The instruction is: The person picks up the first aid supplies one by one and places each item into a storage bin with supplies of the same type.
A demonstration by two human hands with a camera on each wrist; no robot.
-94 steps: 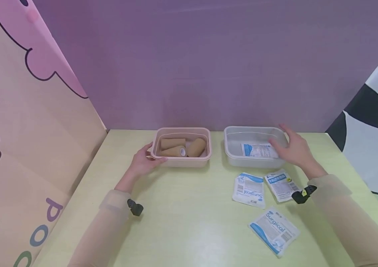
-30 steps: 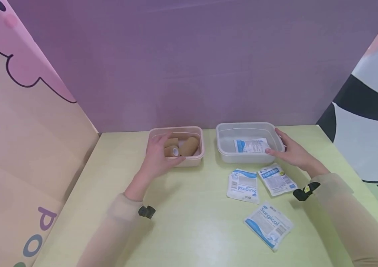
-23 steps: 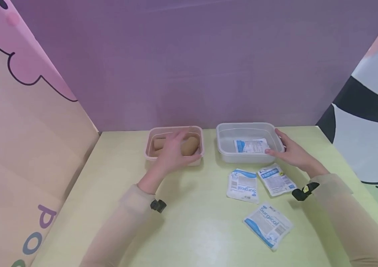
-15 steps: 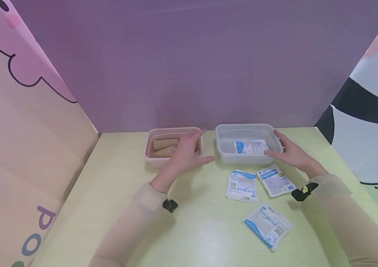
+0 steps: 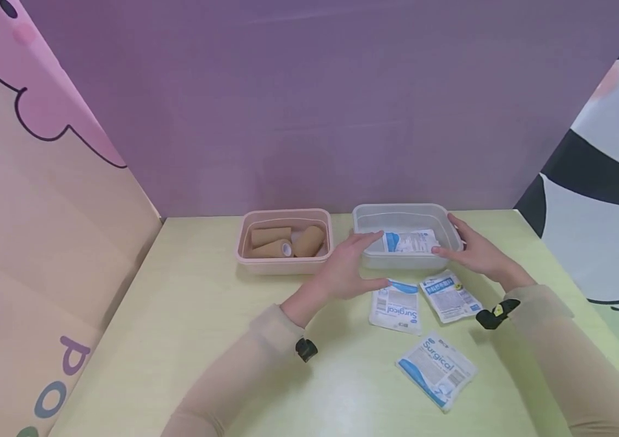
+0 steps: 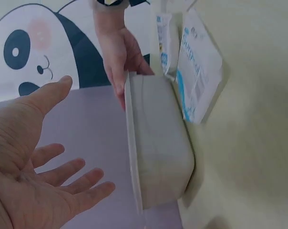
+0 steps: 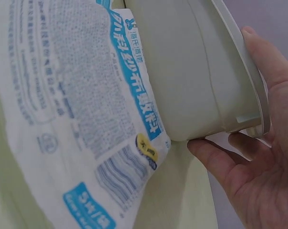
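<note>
My right hand [image 5: 481,255] grips the right end of a white plastic box [image 5: 413,261], thumb at its front rim; the right wrist view shows the fingers at the rim and beneath it. My left hand [image 5: 345,270] is spread with nothing in it, between a pink box [image 5: 282,267] and the white box, fingertips overlapping the white box's front left corner in the head view. In the left wrist view its fingers [image 6: 82,183] are apart from the box. One gauze dressing packet [image 5: 416,241] lies inside the white box.
Several tan rolls [image 5: 271,235] lie in the pink box. In front of the white box, three gauze packets lie on the table: an upside-down one [image 5: 395,306], a tilted one [image 5: 451,296] and a nearer one [image 5: 437,371]. A purple panel [image 5: 309,109] stands behind.
My left hand has left the pink box's left side, passed over the box and moved right to the white box. My right hand has gone from hovering at the white box to gripping its end.
</note>
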